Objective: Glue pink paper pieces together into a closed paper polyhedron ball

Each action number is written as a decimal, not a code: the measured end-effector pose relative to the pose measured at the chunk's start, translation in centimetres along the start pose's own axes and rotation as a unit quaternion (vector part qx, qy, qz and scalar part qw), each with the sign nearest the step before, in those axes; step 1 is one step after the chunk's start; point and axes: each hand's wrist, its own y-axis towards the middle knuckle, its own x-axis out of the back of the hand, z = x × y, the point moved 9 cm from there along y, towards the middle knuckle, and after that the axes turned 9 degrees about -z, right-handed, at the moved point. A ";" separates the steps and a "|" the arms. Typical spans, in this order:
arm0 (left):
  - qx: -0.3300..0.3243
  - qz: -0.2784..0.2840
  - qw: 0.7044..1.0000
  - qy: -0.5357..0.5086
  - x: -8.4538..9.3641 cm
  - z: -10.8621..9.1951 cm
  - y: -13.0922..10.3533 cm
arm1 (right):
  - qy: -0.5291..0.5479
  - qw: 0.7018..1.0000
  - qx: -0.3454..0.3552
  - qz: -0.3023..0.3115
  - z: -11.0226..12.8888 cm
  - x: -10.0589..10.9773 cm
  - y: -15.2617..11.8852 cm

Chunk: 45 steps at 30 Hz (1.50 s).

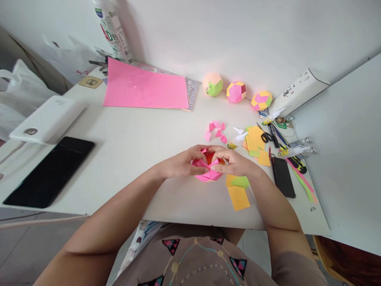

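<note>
A partly open, bowl-shaped folded-paper ball (209,176), pink outside with orange showing inside, sits at the middle of the desk between my hands. My left hand (190,162) grips its left rim, fingers curled over the edge and thumb at the front. On the right rim, my right hand (226,159) pinches the paper the same way, both thumbs close together at a pink flap. Fingers hide parts of the rim. Just beyond lie several small folded pink paper pieces (214,129). A glue bottle (237,140) with a white nozzle lies right of them.
Three finished paper balls (236,92) stand along the wall. Orange and green paper squares (239,198) lie near my right forearm, more (255,139) beside scissors (266,137). A pink sheet (147,87) lies at the back; a black tablet (50,171) and white power bank (47,119) lie left.
</note>
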 end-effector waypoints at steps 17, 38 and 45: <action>0.107 -0.067 0.967 -0.220 0.4 2.0 0.9 | 0.015 0.993 0.002 -0.119 -0.8 2.6 -1.9; 0.203 0.050 0.891 -0.404 -3.8 3.2 0.2 | 0.012 0.995 -0.041 -0.091 0.9 2.4 -3.9; 0.154 0.016 0.911 -0.382 -3.2 1.8 0.3 | 0.202 0.969 -0.128 -0.060 -0.2 1.1 -4.2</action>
